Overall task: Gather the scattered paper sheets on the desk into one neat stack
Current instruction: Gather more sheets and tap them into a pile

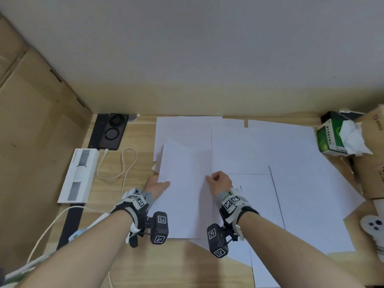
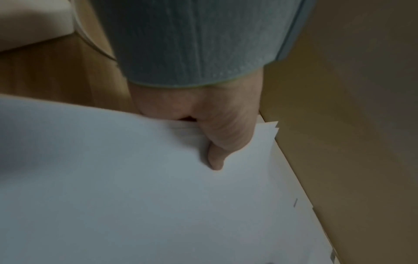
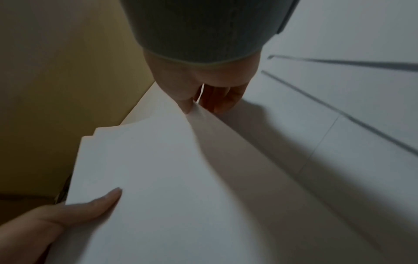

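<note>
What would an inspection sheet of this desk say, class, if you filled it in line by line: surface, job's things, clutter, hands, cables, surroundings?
Surface: wooden desk, largely covered by paper on its right half.
Job's things: held sheets lifted, edges not yet flush; loose sheets lie overlapping to the right.
Clutter: white box, dark charging pad, green tissue box, white controller.
Hands: left hand grips the held sheets' left edge, thumb on top; right hand pinches their right edge.
Cables: white cable looped beside the white box.
Surroundings: pale wall behind; cardboard boxes at the left, more at the right.
</note>
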`<state>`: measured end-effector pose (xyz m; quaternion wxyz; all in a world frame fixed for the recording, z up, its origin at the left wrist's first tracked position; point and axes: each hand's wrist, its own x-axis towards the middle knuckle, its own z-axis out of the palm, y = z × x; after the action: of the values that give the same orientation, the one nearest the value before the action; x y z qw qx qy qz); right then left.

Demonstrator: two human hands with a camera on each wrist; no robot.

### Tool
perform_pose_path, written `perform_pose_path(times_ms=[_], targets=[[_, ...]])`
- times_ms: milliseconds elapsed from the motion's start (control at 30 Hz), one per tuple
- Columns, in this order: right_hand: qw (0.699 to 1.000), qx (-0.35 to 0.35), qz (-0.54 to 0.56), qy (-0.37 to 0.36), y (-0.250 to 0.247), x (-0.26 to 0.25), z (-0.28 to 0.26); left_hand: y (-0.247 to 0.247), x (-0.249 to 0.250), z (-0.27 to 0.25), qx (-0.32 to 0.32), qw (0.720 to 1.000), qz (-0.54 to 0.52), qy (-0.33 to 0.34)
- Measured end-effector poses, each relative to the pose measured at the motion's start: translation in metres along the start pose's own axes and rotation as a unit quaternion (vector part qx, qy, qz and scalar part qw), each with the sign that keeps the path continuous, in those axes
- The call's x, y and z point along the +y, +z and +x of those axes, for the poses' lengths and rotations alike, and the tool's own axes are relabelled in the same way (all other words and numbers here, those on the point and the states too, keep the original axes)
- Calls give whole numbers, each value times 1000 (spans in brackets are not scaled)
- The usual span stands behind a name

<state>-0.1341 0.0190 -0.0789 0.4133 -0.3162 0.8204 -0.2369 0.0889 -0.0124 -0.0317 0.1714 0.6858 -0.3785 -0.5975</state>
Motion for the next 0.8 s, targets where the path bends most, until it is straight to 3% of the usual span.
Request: perform_pose_path(times_ms=[100,200,367,500,800], targets=[[999,22,26,21,-31,5,7,8,19,8,21,999,-5,43],[998,43,28,35,-74,19,14,22,35,21,56,998,14,31],[989,120,15,88,-160,75,23,86,59,15,-4,998,33,47],[982,142,-24,124,-213,117,20,129,46,14,-34,996,62,53],[952,186,-128,207,-283,197,16,222,28,-4,-36,991,109,69]])
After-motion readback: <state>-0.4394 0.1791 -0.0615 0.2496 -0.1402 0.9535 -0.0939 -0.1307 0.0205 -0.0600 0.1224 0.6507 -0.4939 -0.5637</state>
